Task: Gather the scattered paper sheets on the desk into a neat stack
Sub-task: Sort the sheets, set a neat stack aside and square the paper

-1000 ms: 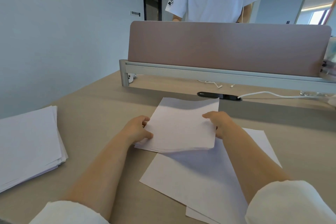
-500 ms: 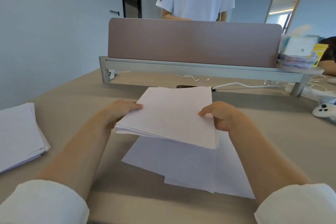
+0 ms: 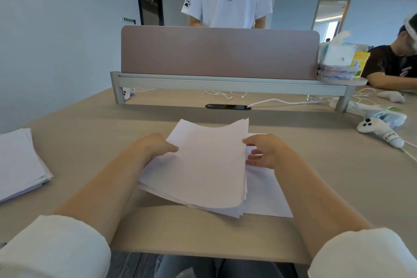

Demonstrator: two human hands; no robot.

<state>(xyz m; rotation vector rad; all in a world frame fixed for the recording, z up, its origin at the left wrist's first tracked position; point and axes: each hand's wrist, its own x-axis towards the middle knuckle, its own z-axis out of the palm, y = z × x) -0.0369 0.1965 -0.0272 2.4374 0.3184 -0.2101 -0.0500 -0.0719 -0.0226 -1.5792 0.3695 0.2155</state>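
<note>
White paper sheets — beige desk — mauve divider panel.

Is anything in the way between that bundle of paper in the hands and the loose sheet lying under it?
Nothing visible. The left hand grips the bundle at its left edge, the right hand is at its right edge, and the loose sheet lies on the desk right beneath it.

The beige desk before me bears one loose sheet lying flat in the middle, a paper pile far to my left, a white controller to my right, and white cables by the divider.
</note>
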